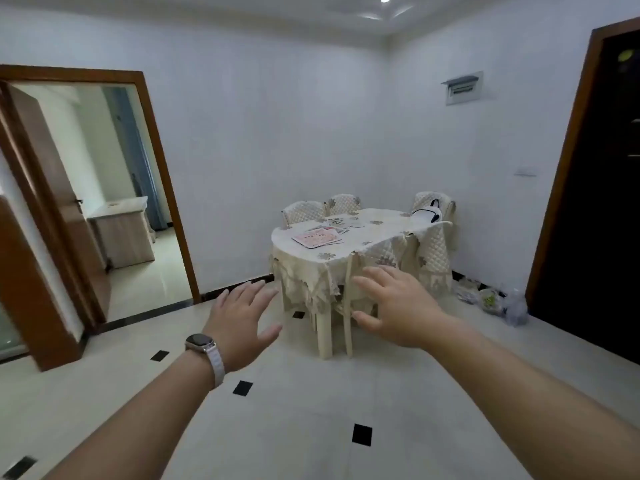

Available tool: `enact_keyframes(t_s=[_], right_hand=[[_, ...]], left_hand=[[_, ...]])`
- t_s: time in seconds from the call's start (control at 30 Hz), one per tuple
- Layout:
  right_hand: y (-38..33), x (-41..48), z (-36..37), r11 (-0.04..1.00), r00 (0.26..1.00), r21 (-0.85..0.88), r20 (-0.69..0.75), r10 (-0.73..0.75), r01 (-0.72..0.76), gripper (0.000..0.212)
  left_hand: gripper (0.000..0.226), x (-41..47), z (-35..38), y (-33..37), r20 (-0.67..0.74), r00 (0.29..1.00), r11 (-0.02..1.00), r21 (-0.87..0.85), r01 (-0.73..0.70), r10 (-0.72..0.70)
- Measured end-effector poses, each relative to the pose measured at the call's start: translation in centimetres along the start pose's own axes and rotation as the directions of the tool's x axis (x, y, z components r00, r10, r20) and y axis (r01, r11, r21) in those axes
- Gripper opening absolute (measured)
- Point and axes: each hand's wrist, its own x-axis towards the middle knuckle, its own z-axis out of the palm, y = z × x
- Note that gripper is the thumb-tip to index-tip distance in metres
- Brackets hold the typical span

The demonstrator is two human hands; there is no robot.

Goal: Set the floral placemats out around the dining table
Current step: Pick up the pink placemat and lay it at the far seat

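An oval dining table (381, 233) with a cream embroidered cloth stands in the far corner of the room. On its left part lies a small stack of pink floral placemats (317, 238), and behind it a few paler floral placemats (341, 222) lie spread. I stand some way back from the table. My left hand (242, 323), with a watch on the wrist, and my right hand (394, 306) are both stretched forward, fingers apart, holding nothing.
Chairs with quilted cream covers (304, 212) ring the table, one (431, 251) on the near right side. A white headset-like object (427, 214) lies on the table's right end. Plastic bags (491, 299) sit on the floor by the right wall. An open doorway (104, 202) is at left.
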Motion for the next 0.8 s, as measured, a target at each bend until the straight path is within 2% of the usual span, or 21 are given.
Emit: enact_keyframes(t_s=[0.27,0.43,0.53,0.67,0.8], right_hand=[[-0.1,6.3,5.4,0.998,0.998,-0.019,0.011,-0.056,0.056,0.063],[-0.8,13.2,9.6,0.998,0.995,-0.031,0.083,-0.051,0.054,0.075],[-1.2,18.1,11.4,0.999,0.991,-0.043,0.135,-0.023,0.029,0.072],[-1.8,24.4,12.4,0.997,0.991,-0.066,0.127,0.036,-0.027,0.066],[-1.8,29.7,12.8,0.994,0.993,-0.099,0.108,0.053,-0.043,0.066]], left_hand=[[0.067,3.3,4.3,-5.1,-0.031,0.998,0.997,0.052,-0.052,0.054],[0.069,8.2,8.7,-10.6,-0.013,0.999,0.999,0.035,-0.032,0.032],[0.070,11.6,11.0,-14.0,0.008,1.000,0.999,-0.028,-0.027,0.028],[0.064,17.6,12.8,-18.7,0.012,0.999,0.996,-0.084,-0.029,0.030],[0.061,22.5,14.6,-21.9,-0.033,0.997,0.997,-0.052,-0.064,0.063]])
